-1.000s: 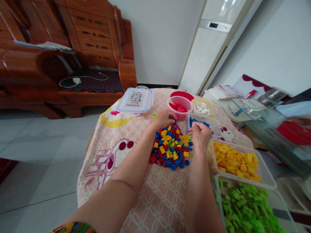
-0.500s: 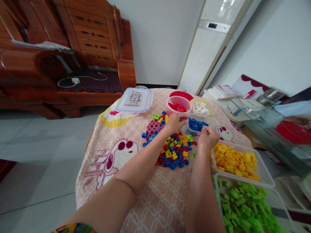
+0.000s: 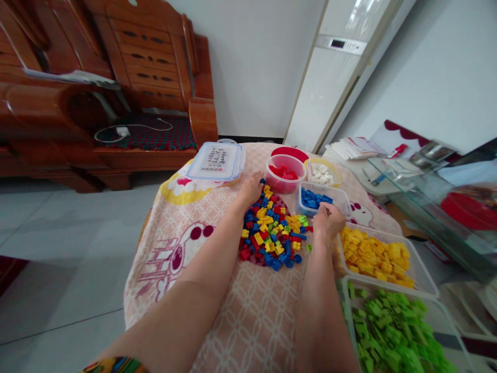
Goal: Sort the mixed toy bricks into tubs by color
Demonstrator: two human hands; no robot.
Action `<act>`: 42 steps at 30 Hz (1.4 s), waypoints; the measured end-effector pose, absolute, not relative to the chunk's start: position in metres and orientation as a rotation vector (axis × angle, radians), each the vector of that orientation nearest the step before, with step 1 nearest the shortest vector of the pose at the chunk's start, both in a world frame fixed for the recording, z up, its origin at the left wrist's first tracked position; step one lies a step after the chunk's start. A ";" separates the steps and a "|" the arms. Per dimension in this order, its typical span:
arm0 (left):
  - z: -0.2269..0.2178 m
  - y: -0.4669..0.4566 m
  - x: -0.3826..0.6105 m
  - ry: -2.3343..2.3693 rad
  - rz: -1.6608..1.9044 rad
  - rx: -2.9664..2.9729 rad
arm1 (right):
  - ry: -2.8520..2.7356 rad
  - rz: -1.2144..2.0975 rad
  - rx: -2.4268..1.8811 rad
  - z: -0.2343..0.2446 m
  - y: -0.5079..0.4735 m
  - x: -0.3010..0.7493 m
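Observation:
A pile of small mixed bricks [image 3: 274, 230], red, blue, yellow and green, lies on the patterned cloth [image 3: 256, 311]. My left hand [image 3: 250, 189] rests on the pile's far left edge, fingers curled down among the bricks. My right hand [image 3: 327, 221] hovers at the pile's right side, next to the tub of blue bricks [image 3: 319, 199], fingers pinched together; what they hold is hidden. The tub of red bricks [image 3: 285, 173] stands just beyond the pile.
Along the right stand a tub of yellow bricks [image 3: 378, 257] and a tub of green bricks [image 3: 392, 326]. A tub of white pieces [image 3: 324, 173] and a lidded clear box [image 3: 217, 161] sit at the back. A wooden bench [image 3: 97, 93] stands left; a glass table [image 3: 438, 191] right.
My left hand has swept back left from the red tub and pushed the scattered bricks together into one pile. My right hand has stayed beside the blue tub.

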State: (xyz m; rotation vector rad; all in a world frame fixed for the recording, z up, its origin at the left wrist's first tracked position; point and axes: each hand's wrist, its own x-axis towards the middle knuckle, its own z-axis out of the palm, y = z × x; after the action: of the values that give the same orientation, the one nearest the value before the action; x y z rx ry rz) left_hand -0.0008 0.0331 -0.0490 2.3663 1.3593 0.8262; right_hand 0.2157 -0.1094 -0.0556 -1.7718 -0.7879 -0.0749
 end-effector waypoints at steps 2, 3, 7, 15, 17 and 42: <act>-0.050 0.033 0.001 1.373 0.723 2.406 | -0.779 -0.065 -1.771 -0.055 -0.109 0.215; -0.050 0.033 0.001 1.371 0.664 2.426 | -0.774 -0.067 -1.770 -0.055 -0.109 0.215; -0.047 0.033 -0.001 1.368 0.553 2.468 | -0.780 -0.086 -1.767 -0.055 -0.109 0.214; -0.044 0.034 -0.005 1.339 0.695 2.322 | -0.774 -0.088 -1.759 -0.054 -0.110 0.213; -0.043 0.033 -0.005 1.270 0.730 2.293 | -0.771 -0.076 -1.760 -0.053 -0.110 0.213; 0.001 -0.027 0.054 0.545 0.885 2.205 | -0.794 -0.058 -1.728 -0.055 -0.110 0.214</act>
State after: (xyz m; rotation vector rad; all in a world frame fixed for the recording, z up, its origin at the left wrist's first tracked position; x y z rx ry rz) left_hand 0.0539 -0.0273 0.0008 2.2049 0.5453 0.8853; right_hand 0.2139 -0.1104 -0.0548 -1.7282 -0.7937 -0.0580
